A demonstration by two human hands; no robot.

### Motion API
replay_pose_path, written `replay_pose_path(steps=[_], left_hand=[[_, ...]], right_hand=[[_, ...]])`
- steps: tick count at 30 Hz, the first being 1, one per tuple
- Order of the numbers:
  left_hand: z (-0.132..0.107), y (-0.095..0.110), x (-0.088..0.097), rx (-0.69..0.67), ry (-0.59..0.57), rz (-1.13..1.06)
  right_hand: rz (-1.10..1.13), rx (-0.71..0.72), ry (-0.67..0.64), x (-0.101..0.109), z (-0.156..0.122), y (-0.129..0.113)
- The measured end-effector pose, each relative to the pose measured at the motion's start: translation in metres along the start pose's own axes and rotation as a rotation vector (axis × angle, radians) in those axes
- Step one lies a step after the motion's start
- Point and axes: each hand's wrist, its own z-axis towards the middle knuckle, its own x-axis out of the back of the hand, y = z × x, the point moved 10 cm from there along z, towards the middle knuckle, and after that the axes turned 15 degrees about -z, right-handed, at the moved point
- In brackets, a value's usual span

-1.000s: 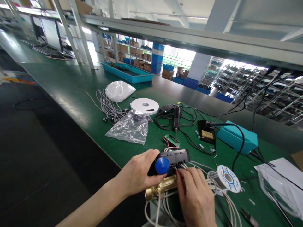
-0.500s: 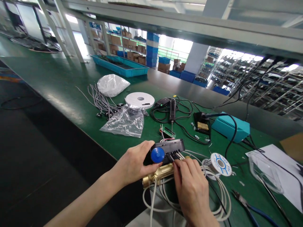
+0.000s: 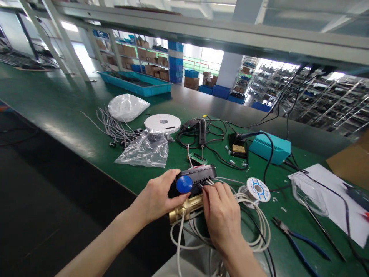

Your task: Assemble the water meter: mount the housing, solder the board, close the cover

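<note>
So we've got the black housing [image 3: 198, 174] up at the near edge of the green bench [image 3: 69, 111], sitting right over a brass fitting [image 3: 193, 204]; can't tell from here if the two are actually joined. Our left hand [image 3: 157, 194] is wrapped round the housing's left end, fingers over the top and thumb underneath, right by the blue cap [image 3: 184, 184]. Our right hand [image 3: 221, 206] is closed to a pinch at the row of holes, on what looks like a thin wire [image 3: 201, 186], though the fingertips hide part of it. More pale wires run into the row just beside. Handling-wise, we'd guess the housing is light, stiff plastic, a bit slick on its smooth faces, while the brass looks like the heavy bit and could tip the lot if it's attached. Best hold is probably that solid left end, clear of the holes. The wires look thin and bendy, so pinch close to the tip or they'll likely buckle. Go easy on the green circuit board [image 3: 197, 158] just behind too, it and its skinny leads look fragile. The coiled cables [image 3: 266, 227] to the right seem springy enough to tug on things, so we'd leave them some slack.
</note>
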Motion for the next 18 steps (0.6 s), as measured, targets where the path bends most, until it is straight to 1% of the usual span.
replay_pose_path(steps=[4, 9, 12, 15, 18], left_hand=[[-0.0007, -0.0004, 0.0009, 0.002, 0.003, 0.004], [-0.0008, -0.0015, 0.0004, 0.0, 0.004, -0.004], [-0.0004, -0.0016, 0.0003, 0.013, 0.002, -0.022], [-0.0004, -0.0022, 0.0001, 0.029, -0.001, -0.03], [-0.0011, -0.0023, 0.0002, 0.023, 0.005, -0.019]], right_hand=[[-0.027, -0.013, -0.036, -0.0044, 0.0066, -0.0026], [-0.005, -0.029, -0.038, -0.0005, -0.0011, 0.0023], [-0.011, -0.036, -0.05, -0.0044, -0.0026, 0.004], [-0.012, -0.038, -0.062, -0.0096, 0.0004, 0.0008], [-0.022, -0.032, -0.06, -0.007, 0.004, -0.0027]])
